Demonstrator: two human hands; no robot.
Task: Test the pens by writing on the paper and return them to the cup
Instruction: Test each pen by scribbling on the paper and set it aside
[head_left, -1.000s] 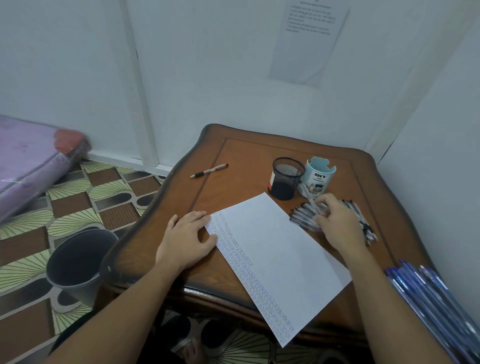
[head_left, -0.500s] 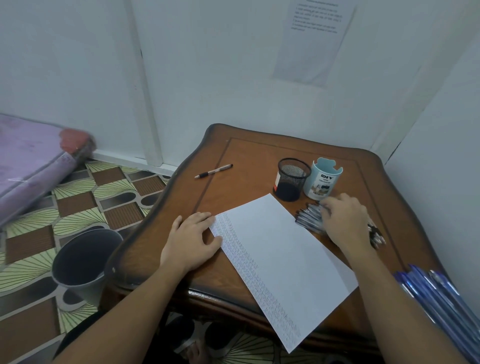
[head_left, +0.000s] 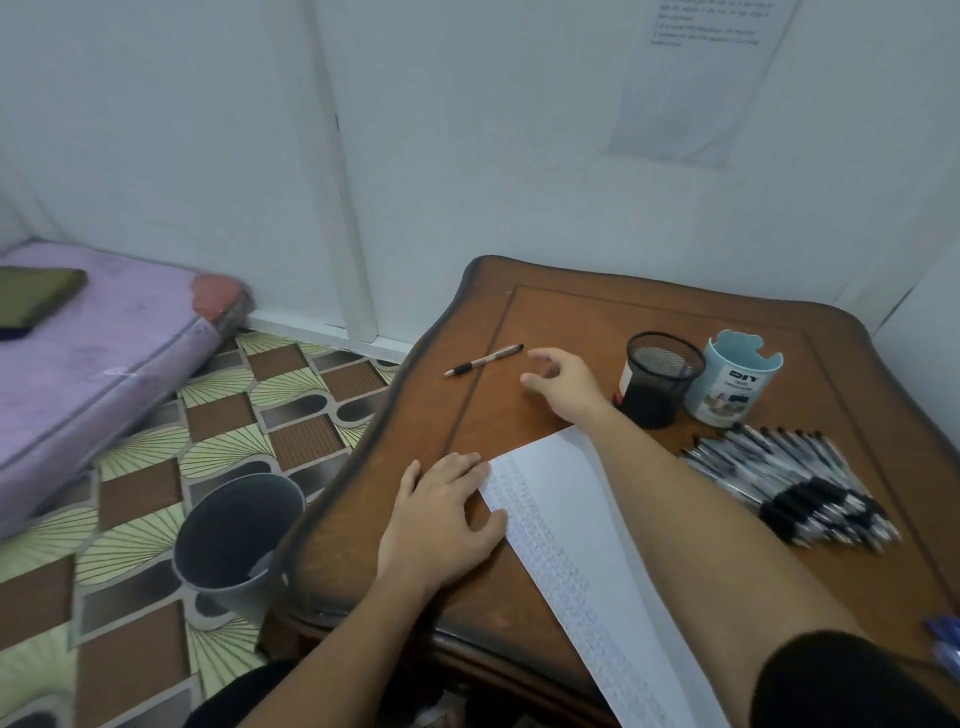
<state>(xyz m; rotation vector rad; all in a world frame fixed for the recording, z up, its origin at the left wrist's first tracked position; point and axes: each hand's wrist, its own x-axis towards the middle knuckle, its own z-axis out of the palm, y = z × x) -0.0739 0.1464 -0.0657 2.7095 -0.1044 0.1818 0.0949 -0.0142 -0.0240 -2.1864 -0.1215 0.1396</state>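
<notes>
At lower centre the left hand (head_left: 441, 514) lies flat, fingers straight, touching the left edge of the paper (head_left: 571, 545). Above it a lone pen (head_left: 483, 359) lies on the table (head_left: 571, 312), with the right hand (head_left: 563, 382) just beside it, fingers spread and empty. Further right stand a mesh cup (head_left: 662, 379) and a blue cup (head_left: 735, 384), with a pile of pens (head_left: 795, 488) below them.

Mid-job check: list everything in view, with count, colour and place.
table: one, brown, centre
paper: one, white, near side
lone pen: one, pale with black grip, far left
mesh cup: one, black, far side
organiser cup: one, light blue, beside mesh cup
pen pile: many, black-clear, right side
blue pens: several, blue, bottom-right corner
bin: one, grey, floor
mattress: one, purple, floor, left
wall notice: one, white, upper right
left hand: flat at paper's edge
right hand: open, near lone pen
</notes>
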